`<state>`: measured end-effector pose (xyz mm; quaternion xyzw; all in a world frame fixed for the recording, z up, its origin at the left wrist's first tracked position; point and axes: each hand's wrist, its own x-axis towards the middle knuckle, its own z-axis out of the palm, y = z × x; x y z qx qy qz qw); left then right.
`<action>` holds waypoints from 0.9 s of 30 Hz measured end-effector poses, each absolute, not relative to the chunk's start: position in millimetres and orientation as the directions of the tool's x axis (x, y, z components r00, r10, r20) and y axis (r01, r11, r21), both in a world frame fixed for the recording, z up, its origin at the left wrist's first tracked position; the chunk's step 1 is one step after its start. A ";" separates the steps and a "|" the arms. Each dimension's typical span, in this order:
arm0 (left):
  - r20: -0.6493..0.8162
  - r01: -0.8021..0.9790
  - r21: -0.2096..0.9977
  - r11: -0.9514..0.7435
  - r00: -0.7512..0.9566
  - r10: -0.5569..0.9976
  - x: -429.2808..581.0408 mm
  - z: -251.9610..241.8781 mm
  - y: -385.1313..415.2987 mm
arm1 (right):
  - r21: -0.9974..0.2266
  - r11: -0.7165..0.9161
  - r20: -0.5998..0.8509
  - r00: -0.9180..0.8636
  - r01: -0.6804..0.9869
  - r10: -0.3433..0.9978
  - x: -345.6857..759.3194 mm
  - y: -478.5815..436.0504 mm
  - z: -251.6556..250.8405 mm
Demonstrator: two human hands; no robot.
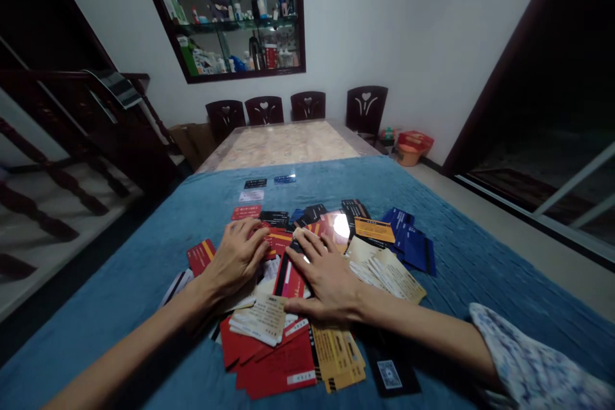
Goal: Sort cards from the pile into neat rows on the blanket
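Observation:
A loose heap of cards (288, 333) in red, black, blue, yellow and cream lies spread on a blue cloth (144, 282). My left hand (237, 256) rests palm down on the left part of the heap, fingers stretched forward and slightly spread. My right hand (327, 275) lies flat on the middle of the heap, fingers apart over red and black cards. Neither hand grips a card. Blue cards (410, 240) sit at the heap's right edge. An orange card (373, 229) lies just behind them.
Three separate cards (254, 184) lie further back on the cloth. Beyond it the bare marble tabletop (288, 144) runs to several dark chairs (366, 106). A wall shelf (235, 19) holds bottles. A stair railing stands at left, and a red basin (413, 144) sits on the floor.

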<state>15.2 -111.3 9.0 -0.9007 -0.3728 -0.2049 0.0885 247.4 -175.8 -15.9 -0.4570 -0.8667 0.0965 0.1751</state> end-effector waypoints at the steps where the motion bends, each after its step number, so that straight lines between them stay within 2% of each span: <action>1: 0.434 0.688 0.014 -0.725 0.649 0.625 24.8 12.6 -110.4 | -0.325 0.589 0.232 -0.542 0.740 0.808 244.6 -176.3 -14.9; 6: 0.285 0.606 0.182 -0.774 0.721 0.631 85.2 24.6 -109.5 | -0.301 0.667 0.295 -0.599 0.682 0.745 241.8 -178.9 -12.7; 10: 0.095 0.526 0.274 -0.805 0.818 0.567 116.2 22.1 -122.0 | -0.278 0.561 0.258 -0.502 0.780 0.826 267.8 -180.6 -19.1; 13: 0.027 0.487 0.234 -0.842 0.862 0.506 117.3 14.2 -134.1 | -0.191 0.566 0.221 -0.527 0.802 0.821 298.0 -182.5 -25.2; 17: 0.072 0.457 0.130 -0.880 0.881 0.468 101.4 4.6 -141.4 | -0.082 0.638 0.246 -0.605 0.766 0.758 331.0 -185.8 -27.4; 20: 0.074 0.498 0.087 -0.863 0.860 0.504 88.4 2.5 -140.1 | -0.004 0.664 0.269 -0.638 0.748 0.721 347.3 -186.8 -26.9; 27: 0.067 0.566 0.116 -0.817 0.816 0.574 57.4 11.5 -137.0 | 0.092 0.636 0.369 -0.619 0.766 0.693 382.9 -182.5 -30.6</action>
